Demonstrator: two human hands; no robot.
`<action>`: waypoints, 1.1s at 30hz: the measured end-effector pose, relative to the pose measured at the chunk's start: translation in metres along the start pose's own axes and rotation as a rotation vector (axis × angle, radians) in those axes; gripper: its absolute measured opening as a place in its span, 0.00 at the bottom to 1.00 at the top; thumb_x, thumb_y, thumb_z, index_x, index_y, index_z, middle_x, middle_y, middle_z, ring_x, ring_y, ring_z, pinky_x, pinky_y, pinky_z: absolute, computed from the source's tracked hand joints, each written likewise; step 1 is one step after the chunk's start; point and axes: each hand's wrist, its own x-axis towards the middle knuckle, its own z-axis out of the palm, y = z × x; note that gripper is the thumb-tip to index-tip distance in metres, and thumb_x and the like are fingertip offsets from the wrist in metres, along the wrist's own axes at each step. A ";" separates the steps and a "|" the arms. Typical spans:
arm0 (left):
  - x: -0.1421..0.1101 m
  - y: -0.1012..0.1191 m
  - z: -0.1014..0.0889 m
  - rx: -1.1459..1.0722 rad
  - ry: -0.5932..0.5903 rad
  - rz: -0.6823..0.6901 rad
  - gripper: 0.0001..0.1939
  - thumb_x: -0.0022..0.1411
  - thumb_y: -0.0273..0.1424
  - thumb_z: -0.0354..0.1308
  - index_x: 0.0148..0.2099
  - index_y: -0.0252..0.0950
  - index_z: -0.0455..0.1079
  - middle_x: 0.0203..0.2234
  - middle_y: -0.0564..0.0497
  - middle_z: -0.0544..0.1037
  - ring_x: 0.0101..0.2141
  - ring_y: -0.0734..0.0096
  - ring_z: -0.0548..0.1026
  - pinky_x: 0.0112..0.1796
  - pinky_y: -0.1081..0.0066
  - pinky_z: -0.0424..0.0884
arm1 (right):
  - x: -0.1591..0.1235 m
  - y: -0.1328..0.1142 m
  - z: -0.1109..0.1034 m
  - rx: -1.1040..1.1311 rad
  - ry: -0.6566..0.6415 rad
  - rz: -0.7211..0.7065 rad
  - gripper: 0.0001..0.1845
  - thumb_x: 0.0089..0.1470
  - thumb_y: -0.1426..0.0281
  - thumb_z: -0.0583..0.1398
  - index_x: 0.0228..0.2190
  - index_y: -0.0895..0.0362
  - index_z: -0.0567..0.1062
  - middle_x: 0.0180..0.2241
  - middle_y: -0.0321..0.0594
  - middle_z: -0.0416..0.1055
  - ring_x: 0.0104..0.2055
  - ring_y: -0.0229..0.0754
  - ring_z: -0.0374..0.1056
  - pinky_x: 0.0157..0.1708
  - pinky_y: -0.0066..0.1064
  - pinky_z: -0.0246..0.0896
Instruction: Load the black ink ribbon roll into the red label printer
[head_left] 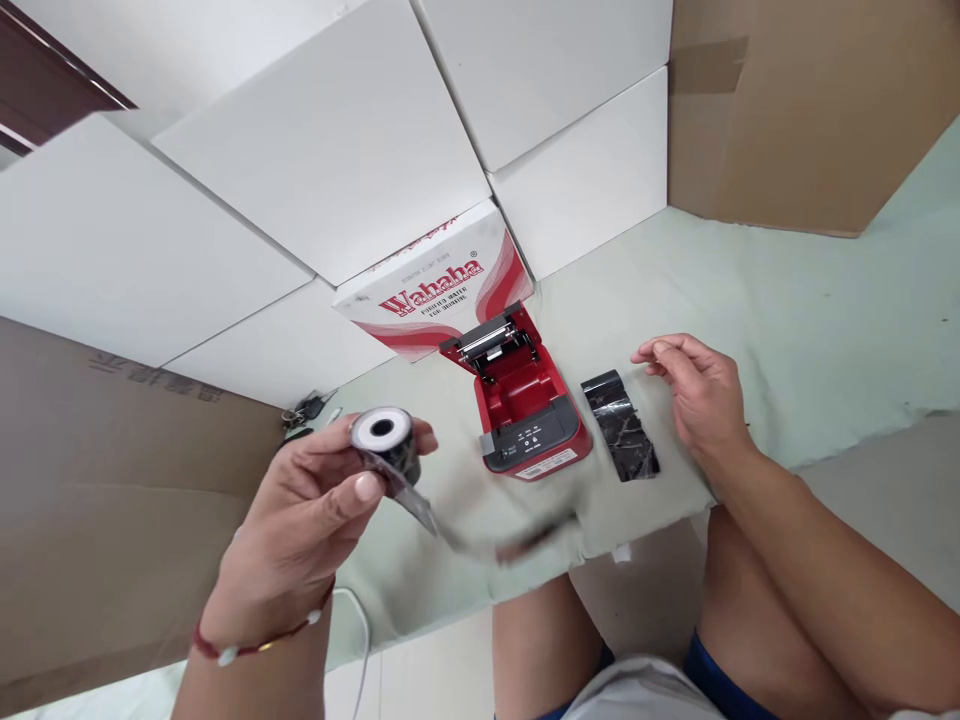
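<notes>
My left hand (300,510) is closed around a roll of black-backed label paper (384,440), its white side and dark core hole facing up. A loose strip of label paper (517,545) trails from the roll to the right, blurred by motion. On the cloth, a red label printer (534,425) stands with its lid (495,340) raised, and its red inner bay shows nothing inside. My right hand (705,395) hovers right of the printer, thumb and fingers pressed together, with nothing visible in them. Beside it lies a separate glossy black strip (622,430), apart from the fingers.
Behind the printer stands a Wahaha carton (450,285) against stacked white boxes (322,130). Brown cardboard boxes (795,120) rise at the back right and left. A bunch of keys (304,410) and a white cable (364,625) lie left. Pale green cloth (825,300) covers the table.
</notes>
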 end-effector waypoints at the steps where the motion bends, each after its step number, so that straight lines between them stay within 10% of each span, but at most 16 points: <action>1: 0.008 0.008 0.010 0.010 -0.097 -0.014 0.18 0.56 0.47 0.77 0.43 0.43 0.87 0.37 0.45 0.89 0.38 0.55 0.85 0.37 0.63 0.82 | 0.000 0.000 0.000 0.005 -0.001 0.009 0.08 0.56 0.62 0.67 0.29 0.51 0.84 0.32 0.37 0.82 0.41 0.45 0.78 0.42 0.37 0.68; 4: 0.045 0.008 0.043 0.364 -0.367 -0.066 0.15 0.60 0.42 0.73 0.44 0.39 0.86 0.41 0.44 0.88 0.42 0.53 0.85 0.44 0.60 0.82 | 0.000 0.001 0.000 0.000 -0.007 0.020 0.08 0.56 0.62 0.67 0.28 0.51 0.84 0.32 0.37 0.82 0.40 0.45 0.78 0.42 0.37 0.67; 13: 0.110 -0.038 0.100 1.336 -0.403 -0.018 0.20 0.68 0.29 0.59 0.59 0.38 0.82 0.50 0.40 0.88 0.51 0.44 0.85 0.50 0.55 0.78 | -0.002 -0.001 -0.002 -0.023 -0.048 0.030 0.10 0.57 0.61 0.67 0.29 0.52 0.84 0.32 0.38 0.82 0.41 0.45 0.78 0.41 0.36 0.68; 22: 0.103 -0.038 0.099 1.295 -0.391 0.017 0.21 0.72 0.36 0.59 0.63 0.37 0.78 0.51 0.39 0.88 0.52 0.43 0.85 0.54 0.51 0.78 | -0.011 -0.006 -0.001 -0.249 -0.153 -0.187 0.11 0.66 0.66 0.62 0.31 0.51 0.83 0.34 0.37 0.82 0.39 0.44 0.76 0.40 0.37 0.70; 28: 0.048 -0.032 0.062 0.846 -0.088 0.094 0.16 0.72 0.43 0.59 0.48 0.42 0.84 0.41 0.49 0.90 0.40 0.56 0.86 0.45 0.61 0.81 | -0.052 -0.021 0.018 -0.457 -0.450 -0.898 0.12 0.68 0.76 0.61 0.49 0.55 0.81 0.46 0.42 0.86 0.49 0.47 0.75 0.53 0.42 0.73; 33: 0.049 -0.046 0.039 0.560 0.413 0.221 0.18 0.74 0.48 0.59 0.50 0.43 0.83 0.43 0.50 0.88 0.45 0.58 0.84 0.50 0.61 0.80 | -0.080 -0.005 0.044 -0.630 -0.545 -1.112 0.20 0.69 0.76 0.60 0.60 0.57 0.78 0.57 0.41 0.84 0.63 0.48 0.73 0.73 0.49 0.60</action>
